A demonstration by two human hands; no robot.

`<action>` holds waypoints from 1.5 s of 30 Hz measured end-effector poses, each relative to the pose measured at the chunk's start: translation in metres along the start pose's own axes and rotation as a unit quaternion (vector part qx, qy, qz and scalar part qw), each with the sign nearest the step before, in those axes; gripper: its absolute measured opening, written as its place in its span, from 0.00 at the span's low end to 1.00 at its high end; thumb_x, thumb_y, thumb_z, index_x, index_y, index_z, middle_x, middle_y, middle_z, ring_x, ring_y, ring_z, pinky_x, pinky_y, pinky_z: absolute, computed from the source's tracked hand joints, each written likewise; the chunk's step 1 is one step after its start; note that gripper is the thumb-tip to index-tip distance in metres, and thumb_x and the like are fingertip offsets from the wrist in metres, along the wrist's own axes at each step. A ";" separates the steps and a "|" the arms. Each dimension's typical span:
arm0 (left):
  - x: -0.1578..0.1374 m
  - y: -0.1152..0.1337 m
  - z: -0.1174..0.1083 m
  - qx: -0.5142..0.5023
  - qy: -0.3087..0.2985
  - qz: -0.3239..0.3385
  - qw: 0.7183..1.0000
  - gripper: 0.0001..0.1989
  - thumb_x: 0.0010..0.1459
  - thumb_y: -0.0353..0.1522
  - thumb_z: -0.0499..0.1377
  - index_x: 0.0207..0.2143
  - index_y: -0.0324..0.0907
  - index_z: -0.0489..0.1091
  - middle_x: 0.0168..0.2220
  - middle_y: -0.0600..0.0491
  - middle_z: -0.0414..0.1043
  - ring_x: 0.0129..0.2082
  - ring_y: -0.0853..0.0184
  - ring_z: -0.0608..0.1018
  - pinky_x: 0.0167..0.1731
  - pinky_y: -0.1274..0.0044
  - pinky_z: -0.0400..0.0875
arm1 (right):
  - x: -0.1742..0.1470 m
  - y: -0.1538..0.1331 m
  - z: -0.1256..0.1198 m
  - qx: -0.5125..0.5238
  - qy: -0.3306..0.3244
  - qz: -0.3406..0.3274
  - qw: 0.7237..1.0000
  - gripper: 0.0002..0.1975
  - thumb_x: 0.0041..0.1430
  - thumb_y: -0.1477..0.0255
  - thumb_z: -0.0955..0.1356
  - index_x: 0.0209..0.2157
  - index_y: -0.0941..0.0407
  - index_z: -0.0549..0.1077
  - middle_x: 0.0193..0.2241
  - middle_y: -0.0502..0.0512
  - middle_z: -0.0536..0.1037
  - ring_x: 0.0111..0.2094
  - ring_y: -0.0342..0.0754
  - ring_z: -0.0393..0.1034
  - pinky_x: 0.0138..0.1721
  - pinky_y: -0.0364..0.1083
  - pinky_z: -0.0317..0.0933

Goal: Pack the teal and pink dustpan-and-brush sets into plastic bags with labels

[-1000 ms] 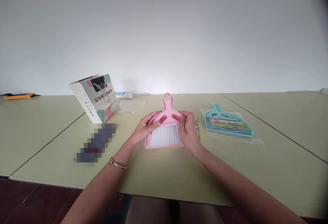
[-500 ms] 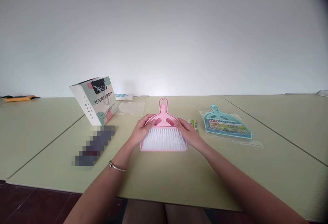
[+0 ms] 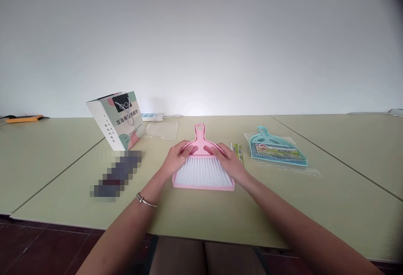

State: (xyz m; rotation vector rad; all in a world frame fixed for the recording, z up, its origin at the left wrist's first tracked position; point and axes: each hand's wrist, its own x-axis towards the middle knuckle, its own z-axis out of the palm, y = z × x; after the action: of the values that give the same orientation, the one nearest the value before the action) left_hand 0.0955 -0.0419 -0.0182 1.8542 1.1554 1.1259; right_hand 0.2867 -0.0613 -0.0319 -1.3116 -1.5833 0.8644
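Observation:
A pink hand brush point(image 3: 202, 170) with white bristles lies nested in a pink dustpan point(image 3: 204, 187), handles pointing away from me. My left hand point(image 3: 176, 157) grips the set at its left side, thumb on top of the brush head. On the other side my right hand point(image 3: 231, 161) holds it the same way; the fingers underneath are hidden. Just beyond my right hand lies a small green printed card point(image 3: 236, 152), partly covered by the hand. Farther right, a turquoise brush and dustpan set point(image 3: 273, 149) rests in a clear plastic wrapper with a printed label.
A paper gift bag point(image 3: 121, 119) with a rope handle stands at the back left. In front of it is a pixelated dark object point(image 3: 118, 176). A clear plastic sleeve point(image 3: 162, 130) and a white power strip point(image 3: 152, 116) are near the wall. An orange item point(image 3: 23, 119) sits far left.
The pink set has tilted, so its dustpan's front lip shows more below the bristles. Both hands keep hold of it. My view has shifted slightly.

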 end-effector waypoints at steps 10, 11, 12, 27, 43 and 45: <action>0.002 0.003 -0.012 0.076 -0.049 -0.049 0.995 0.18 0.55 0.47 0.52 0.24 0.42 0.63 0.23 0.58 0.62 0.26 0.69 0.64 0.27 0.77 0.55 | -0.004 0.001 0.015 -0.043 -0.040 0.007 0.998 0.15 0.60 0.56 0.58 0.34 0.52 0.65 0.27 0.48 0.71 0.31 0.49 0.67 0.29 0.44 0.56; 0.002 0.004 -0.012 0.077 -0.048 -0.046 0.995 0.19 0.55 0.48 0.51 0.22 0.42 0.62 0.21 0.59 0.60 0.24 0.69 0.63 0.26 0.77 0.54 | -0.005 -0.001 0.016 -0.047 -0.044 0.001 0.998 0.14 0.60 0.57 0.58 0.35 0.52 0.64 0.27 0.48 0.71 0.31 0.49 0.67 0.29 0.44 0.56; 0.003 0.005 -0.012 0.076 -0.048 -0.045 0.995 0.21 0.55 0.48 0.51 0.21 0.42 0.61 0.20 0.59 0.57 0.23 0.70 0.61 0.25 0.77 0.53 | -0.006 -0.002 0.017 -0.050 -0.049 -0.006 0.998 0.13 0.60 0.57 0.58 0.35 0.52 0.64 0.28 0.48 0.71 0.30 0.48 0.67 0.29 0.44 0.56; 0.004 0.008 -0.017 0.043 -0.078 -0.080 0.993 0.24 0.50 0.51 0.54 0.17 0.42 0.55 0.17 0.60 0.49 0.18 0.73 0.54 0.21 0.77 0.46 | -0.011 0.002 0.027 0.000 -0.097 -0.058 0.994 0.15 0.62 0.64 0.56 0.45 0.54 0.65 0.39 0.53 0.75 0.41 0.50 0.67 0.41 0.48 0.58; -0.001 0.014 -0.021 -0.063 -0.137 -0.089 0.985 0.19 0.50 0.46 0.59 0.20 0.41 0.59 0.21 0.59 0.56 0.21 0.73 0.60 0.24 0.79 0.53 | 0.003 0.002 0.011 -0.030 -0.069 -0.051 0.996 0.17 0.61 0.59 0.57 0.43 0.52 0.69 0.39 0.51 0.76 0.40 0.49 0.70 0.38 0.46 0.62; -0.001 0.012 -0.023 -0.073 -0.144 -0.092 0.983 0.18 0.49 0.44 0.60 0.21 0.40 0.61 0.21 0.59 0.58 0.22 0.73 0.62 0.25 0.79 0.54 | 0.013 0.009 -0.003 -0.093 -0.077 -0.026 0.992 0.19 0.62 0.58 0.55 0.44 0.51 0.69 0.40 0.51 0.77 0.39 0.48 0.71 0.37 0.45 0.64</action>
State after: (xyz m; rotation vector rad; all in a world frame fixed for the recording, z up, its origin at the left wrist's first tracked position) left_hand 0.0784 -0.0454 0.0006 1.6927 1.0252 0.7868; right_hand 0.2924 -0.0470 -0.0365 -1.3524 -1.8493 0.8174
